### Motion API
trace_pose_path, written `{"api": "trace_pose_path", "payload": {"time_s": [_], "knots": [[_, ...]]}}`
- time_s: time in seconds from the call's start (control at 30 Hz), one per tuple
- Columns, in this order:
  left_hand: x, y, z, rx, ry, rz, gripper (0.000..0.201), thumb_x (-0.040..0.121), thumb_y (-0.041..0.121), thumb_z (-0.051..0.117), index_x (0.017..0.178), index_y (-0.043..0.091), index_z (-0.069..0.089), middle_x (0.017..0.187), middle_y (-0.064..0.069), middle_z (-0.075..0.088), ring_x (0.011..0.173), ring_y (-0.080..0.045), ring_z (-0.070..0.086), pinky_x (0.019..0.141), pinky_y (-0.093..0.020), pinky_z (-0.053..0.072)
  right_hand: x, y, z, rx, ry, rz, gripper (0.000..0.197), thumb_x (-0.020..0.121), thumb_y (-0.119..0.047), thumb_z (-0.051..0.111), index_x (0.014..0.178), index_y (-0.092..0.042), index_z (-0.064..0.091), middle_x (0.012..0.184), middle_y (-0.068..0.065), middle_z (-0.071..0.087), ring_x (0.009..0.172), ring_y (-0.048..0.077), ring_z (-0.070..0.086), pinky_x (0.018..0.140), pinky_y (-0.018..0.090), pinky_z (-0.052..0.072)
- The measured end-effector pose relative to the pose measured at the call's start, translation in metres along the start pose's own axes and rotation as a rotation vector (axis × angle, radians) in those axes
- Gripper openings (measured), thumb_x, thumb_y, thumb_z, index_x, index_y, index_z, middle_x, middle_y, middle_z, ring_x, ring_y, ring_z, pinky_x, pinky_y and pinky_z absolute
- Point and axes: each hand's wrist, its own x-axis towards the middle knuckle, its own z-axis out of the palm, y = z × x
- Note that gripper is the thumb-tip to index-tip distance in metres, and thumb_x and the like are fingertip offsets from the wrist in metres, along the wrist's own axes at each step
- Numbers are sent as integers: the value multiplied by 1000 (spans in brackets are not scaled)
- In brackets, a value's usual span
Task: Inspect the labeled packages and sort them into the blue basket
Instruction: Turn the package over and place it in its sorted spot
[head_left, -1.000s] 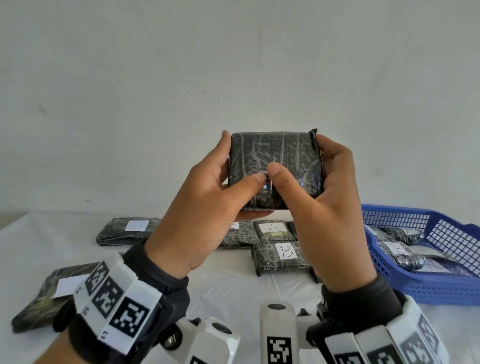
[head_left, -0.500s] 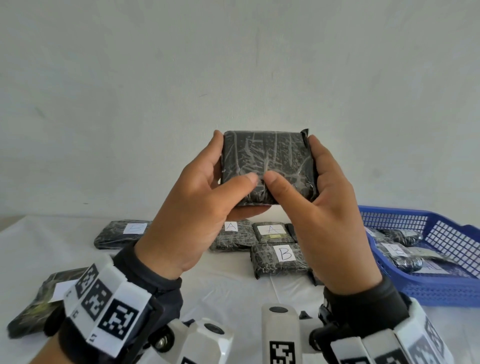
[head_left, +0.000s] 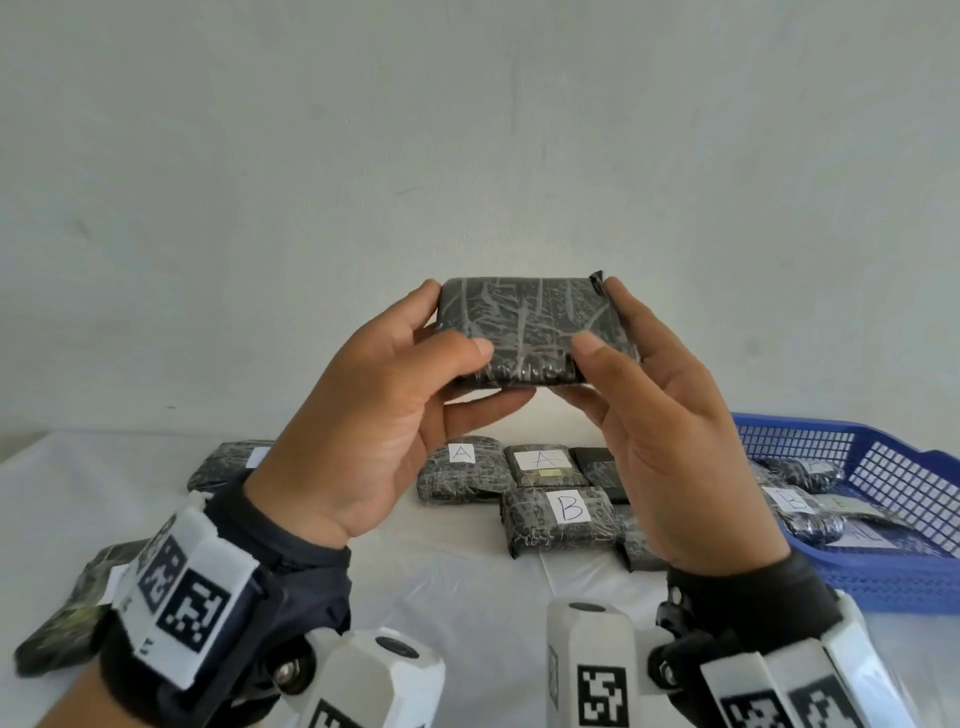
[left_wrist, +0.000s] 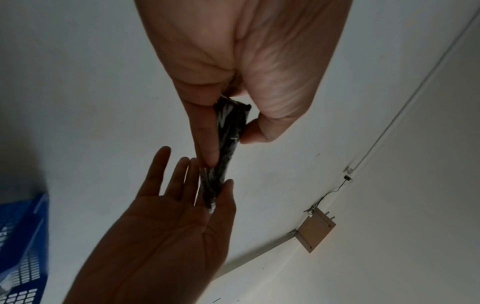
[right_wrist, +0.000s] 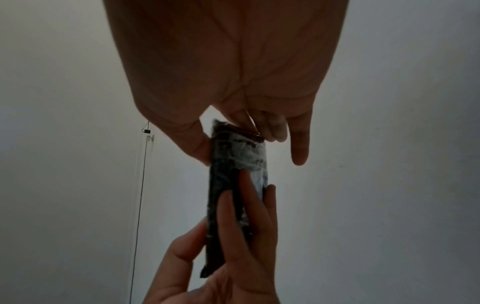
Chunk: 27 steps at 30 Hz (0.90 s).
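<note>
I hold a black, film-wrapped package (head_left: 530, 327) up at chest height above the table, between both hands. My left hand (head_left: 457, 358) pinches its left end, thumb on the near face and fingers behind. My right hand (head_left: 613, 364) pinches the right end the same way. No label shows on the face turned to me. In the left wrist view the package (left_wrist: 228, 144) appears edge-on; in the right wrist view the package (right_wrist: 226, 164) is also edge-on. The blue basket (head_left: 883, 587) stands on the table at the right, below my right hand.
On the white table lie wrapped packages marked A (head_left: 462, 470), A (head_left: 545, 465) and B (head_left: 561, 519), plus two at the left (head_left: 223, 465) (head_left: 67, 623). Several labelled packages (head_left: 805, 514) lie in the basket. A plain wall rises behind.
The package has tipped so its near face looks shorter and flatter. My thumbs, which met at its middle, have slid apart toward the two ends.
</note>
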Motion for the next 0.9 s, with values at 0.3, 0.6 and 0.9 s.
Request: {"api": "trace_pose_path", "payload": {"time_s": [0.3,0.6,0.9], "knots": [[0,-12,3,126,34,-110,54,96,40,68,138,7,60,137,-14,67,123,-19,67,97,-38,60,-4,0,11,-333,157,-286,45,99,-57,35,110,-20,58,124,0,59,118,5,56,94,14,41],[-4,-20,10,321,32,-61,71,69,73,60,130,37,58,101,37,70,107,20,60,119,-39,36,-3,3,17,-313,235,-137,54,86,-76,43,91,-24,57,98,0,61,94,17,60,87,35,48],[-3,-21,12,358,109,117,44,81,59,64,102,20,69,101,6,76,111,-9,70,106,-35,48,-6,0,25,-208,191,-117,53,77,-69,65,94,-20,58,94,1,63,88,13,61,81,32,48]]}}
